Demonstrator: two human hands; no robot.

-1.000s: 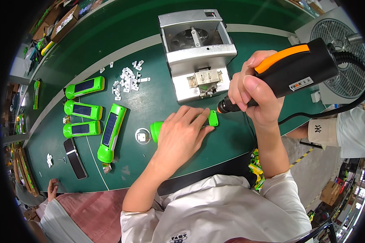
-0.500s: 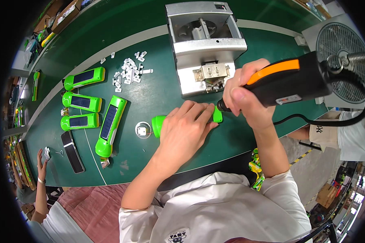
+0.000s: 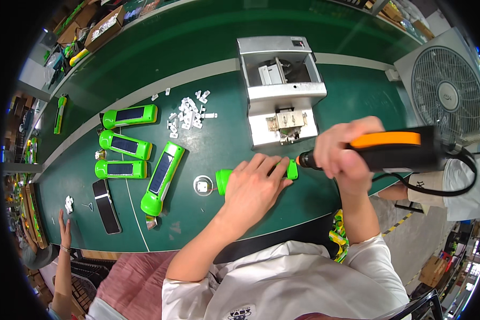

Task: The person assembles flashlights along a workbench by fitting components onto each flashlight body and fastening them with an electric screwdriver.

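My left hand (image 3: 255, 186) is closed over a bright green flashlight body (image 3: 224, 181), pressing it lengthwise on the green table. Wires run from the flashlight's left end to a clear round lens (image 3: 202, 185) with a small white square part in it. In my right hand (image 3: 346, 152) is a black and orange electric screwdriver (image 3: 394, 149), held level. Its tip sits close to the flashlight's right end; whether they touch I cannot tell. The middle of the flashlight is hidden under my left fingers.
Beyond my hands stands a silver metal machine (image 3: 285, 93). Several small white plastic parts (image 3: 189, 113) lie left of it. Finished-looking green solar flashlights (image 3: 162, 176) and a black phone (image 3: 106, 207) are farther left. A fan (image 3: 447, 96) stands at right; another person's hand (image 3: 64, 232) is at left.
My view has shifted, so the table things appear lower and farther right. The screwdriver has gone from tilted to nearly level, its tip still near the flashlight's right end.
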